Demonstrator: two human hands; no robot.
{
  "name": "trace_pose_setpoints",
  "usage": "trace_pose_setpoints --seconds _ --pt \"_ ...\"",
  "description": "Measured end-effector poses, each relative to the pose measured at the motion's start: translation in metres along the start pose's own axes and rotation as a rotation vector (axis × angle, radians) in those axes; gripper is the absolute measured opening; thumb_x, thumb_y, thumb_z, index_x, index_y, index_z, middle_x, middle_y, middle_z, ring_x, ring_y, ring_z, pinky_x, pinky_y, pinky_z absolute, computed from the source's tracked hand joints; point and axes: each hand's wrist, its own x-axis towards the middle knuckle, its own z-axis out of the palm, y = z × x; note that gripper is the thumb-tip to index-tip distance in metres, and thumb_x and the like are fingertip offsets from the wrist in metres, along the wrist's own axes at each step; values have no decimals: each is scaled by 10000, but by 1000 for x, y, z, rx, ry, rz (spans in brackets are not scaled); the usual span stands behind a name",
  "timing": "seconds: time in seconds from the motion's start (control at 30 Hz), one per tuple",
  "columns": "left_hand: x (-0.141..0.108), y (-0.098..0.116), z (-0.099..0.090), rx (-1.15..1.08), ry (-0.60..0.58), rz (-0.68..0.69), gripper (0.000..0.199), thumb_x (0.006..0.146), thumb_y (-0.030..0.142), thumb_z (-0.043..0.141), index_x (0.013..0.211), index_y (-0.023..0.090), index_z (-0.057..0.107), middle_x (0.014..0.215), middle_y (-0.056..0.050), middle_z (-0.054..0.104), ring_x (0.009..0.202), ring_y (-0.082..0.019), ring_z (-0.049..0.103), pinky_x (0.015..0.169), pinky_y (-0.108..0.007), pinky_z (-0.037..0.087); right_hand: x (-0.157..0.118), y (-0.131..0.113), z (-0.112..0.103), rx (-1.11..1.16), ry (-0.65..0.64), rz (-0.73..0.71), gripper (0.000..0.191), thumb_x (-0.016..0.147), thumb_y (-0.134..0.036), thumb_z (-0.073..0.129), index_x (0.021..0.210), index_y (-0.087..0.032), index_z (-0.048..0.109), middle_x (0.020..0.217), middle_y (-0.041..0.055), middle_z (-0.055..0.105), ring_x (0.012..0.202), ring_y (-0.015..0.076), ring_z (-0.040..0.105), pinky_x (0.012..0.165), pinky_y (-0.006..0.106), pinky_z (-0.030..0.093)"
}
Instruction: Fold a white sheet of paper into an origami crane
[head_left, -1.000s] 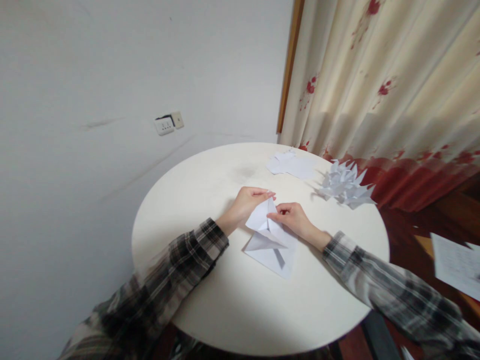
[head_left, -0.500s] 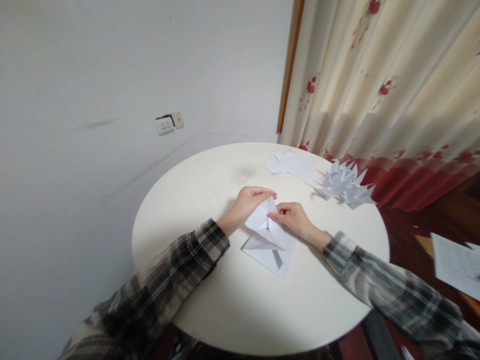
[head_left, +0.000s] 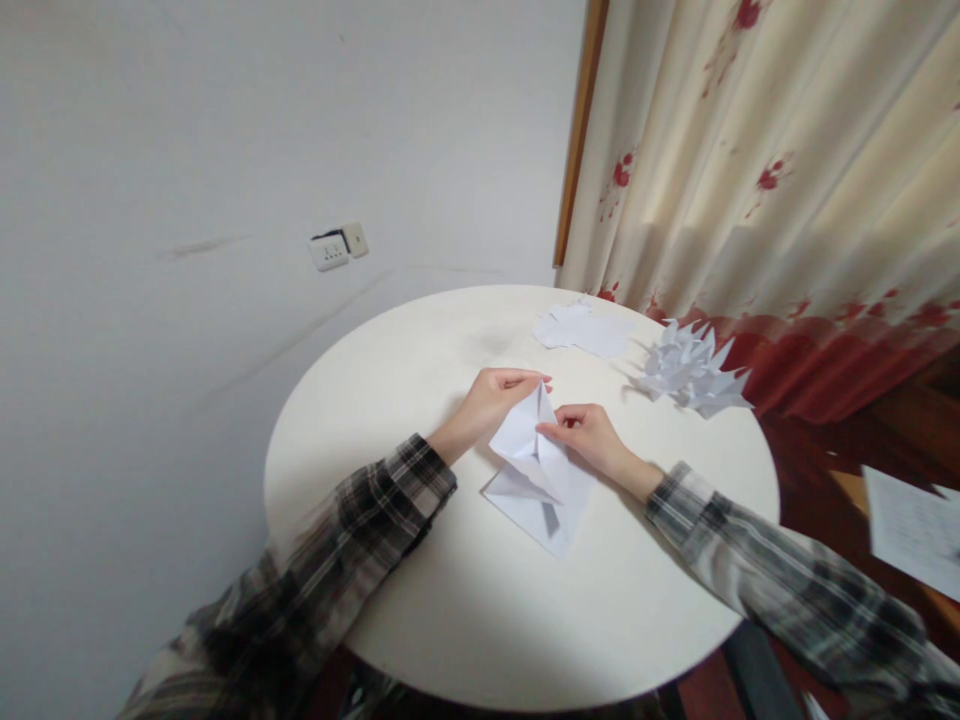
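A partly folded sheet of white paper is held between my two hands over the round white table. At its top corner my left hand pinches the paper, the thumb lying along the edge. My right hand grips the right side, its thumb and index finger closed on a crease. The lower flap stands raised above a flat paper layer, and a dark shadow falls between them. Whether this lower layer is part of the same sheet I cannot tell.
Several flat white paper pieces lie at the table's back. Pointed folded paper shapes are heaped at the back right. Behind hangs a flowered curtain; a wall with a socket is at left. Written sheets lie lower right.
My left hand has shifted slightly up with the paper's top corner. The raised flap has tilted a little; my right hand has barely moved.
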Motion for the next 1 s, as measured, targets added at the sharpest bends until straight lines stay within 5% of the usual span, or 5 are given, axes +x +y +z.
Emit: trace_pose_setpoints --seconds 1.0 --pt "1 -3 0 49 -17 28 193 759 248 568 759 103 697 764 -64 680 613 -112 548 542 -207 369 -2 -4 0 -13 -14 -17 381 677 -471 626 523 -148 495 496 -43 363 502 75 311 470 220 235"
